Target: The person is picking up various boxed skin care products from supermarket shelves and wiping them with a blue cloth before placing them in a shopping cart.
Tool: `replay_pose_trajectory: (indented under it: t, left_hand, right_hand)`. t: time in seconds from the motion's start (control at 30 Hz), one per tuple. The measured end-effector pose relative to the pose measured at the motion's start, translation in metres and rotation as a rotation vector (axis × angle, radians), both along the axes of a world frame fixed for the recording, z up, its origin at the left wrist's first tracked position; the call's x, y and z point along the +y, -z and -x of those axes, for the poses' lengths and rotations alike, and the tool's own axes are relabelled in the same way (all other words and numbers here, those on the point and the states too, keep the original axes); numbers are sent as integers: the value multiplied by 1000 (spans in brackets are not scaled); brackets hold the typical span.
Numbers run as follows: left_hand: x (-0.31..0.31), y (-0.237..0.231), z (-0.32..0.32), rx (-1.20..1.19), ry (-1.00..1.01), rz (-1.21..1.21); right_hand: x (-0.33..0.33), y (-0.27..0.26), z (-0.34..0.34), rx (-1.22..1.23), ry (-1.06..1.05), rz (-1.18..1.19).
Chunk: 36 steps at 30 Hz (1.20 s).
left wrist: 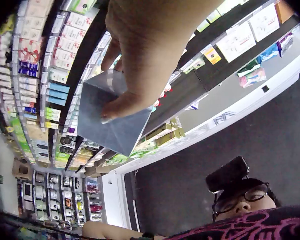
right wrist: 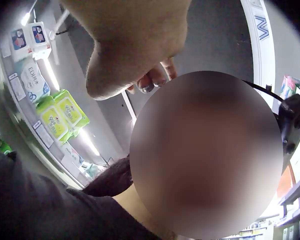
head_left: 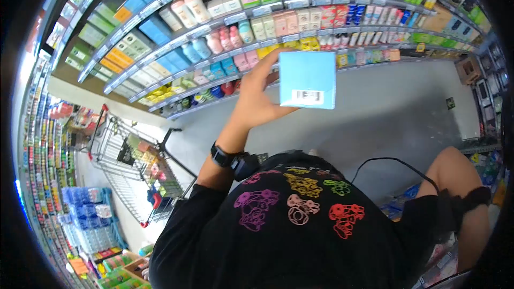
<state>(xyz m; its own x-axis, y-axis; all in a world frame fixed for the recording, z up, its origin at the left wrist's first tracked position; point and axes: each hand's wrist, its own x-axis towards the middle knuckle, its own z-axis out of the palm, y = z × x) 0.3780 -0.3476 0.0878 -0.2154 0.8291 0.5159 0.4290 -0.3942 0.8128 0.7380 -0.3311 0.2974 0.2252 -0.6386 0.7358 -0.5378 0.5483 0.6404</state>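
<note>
A light blue box with a white barcode label is held up before the shelves by my left hand. The left wrist view has the same box, grey-blue there, with the thumb of the left hand across one face and the other fingers partly hidden behind it. Close to the person's blurred head, the right hand is raised in the right wrist view, its fingertips loosely bent and nothing visible in them. The head view shows only the right arm, not its hand.
Curved shelves of boxed and bottled goods span the top. A wire shopping cart stands at the left on the grey floor, near stacked blue-wrapped packs. A black cable runs to the right arm.
</note>
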Motion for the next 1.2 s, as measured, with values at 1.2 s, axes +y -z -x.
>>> replay_pose_trajectory:
  t: [1.2]
  left_hand:
    - [-41, -15, -6, 197, -121, -9]
  right_hand:
    - [92, 235, 197, -1159, 89, 1175]
